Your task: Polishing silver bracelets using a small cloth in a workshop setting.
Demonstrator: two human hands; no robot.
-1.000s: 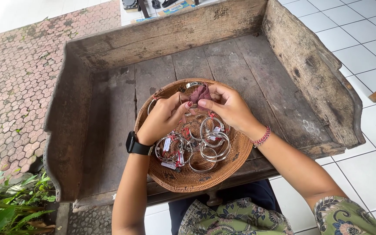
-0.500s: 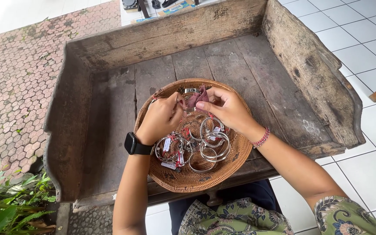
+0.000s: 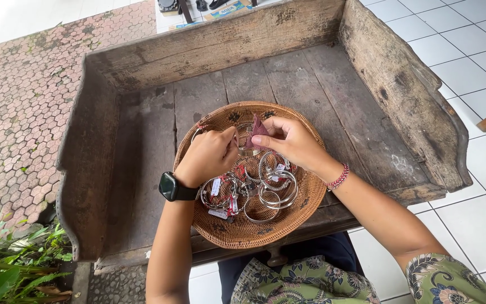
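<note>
Hands are working over a round woven basket [image 3: 237,236] sitting on a weathered wooden tray [image 3: 142,141]. The left hand [image 3: 209,157], wearing a black watch [image 3: 171,187], is closed around a silver bangle [image 3: 247,147], holding it up above the basket. The right hand [image 3: 291,141] is pinching a small maroon cloth [image 3: 258,127] against that bangle, apparently polishing it. More tagged silver bangles [image 3: 260,191] are lying in the basket below. Rubbing further around the ring would call for turning it while keeping the cloth pressed on.
</note>
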